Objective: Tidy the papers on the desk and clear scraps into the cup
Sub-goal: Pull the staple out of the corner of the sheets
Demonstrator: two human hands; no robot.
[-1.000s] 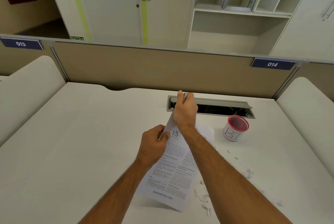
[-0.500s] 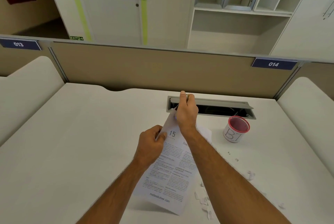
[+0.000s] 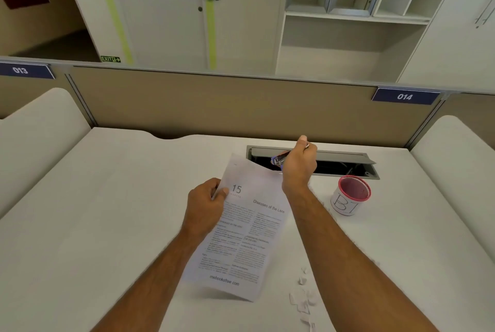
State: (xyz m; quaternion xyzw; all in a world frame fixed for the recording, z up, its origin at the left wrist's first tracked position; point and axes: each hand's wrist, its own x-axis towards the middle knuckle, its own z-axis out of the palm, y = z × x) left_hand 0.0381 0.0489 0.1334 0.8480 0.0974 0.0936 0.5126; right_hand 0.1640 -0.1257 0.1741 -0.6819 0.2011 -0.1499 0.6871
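Observation:
My left hand [image 3: 205, 207] pinches the left edge of a printed paper sheaf [image 3: 246, 232] headed "15", holding it above the white desk [image 3: 107, 224]. My right hand [image 3: 298, 164] grips a small blue and metal stapler [image 3: 280, 158], just off the sheaf's top right corner. A white cup [image 3: 348, 197] with a red rim and letters on its side stands to the right of the papers. Several white paper scraps [image 3: 304, 297] lie on the desk under my right forearm.
An open grey cable tray [image 3: 345, 161] is set into the desk behind the cup. A beige partition [image 3: 214, 106] closes the desk's far side. Rounded white dividers [image 3: 40, 122] flank the desk on both sides.
My right hand has pulled the stapler off the sheaf's top corner and moved right. The papers have tilted flatter, showing more of the printed page.

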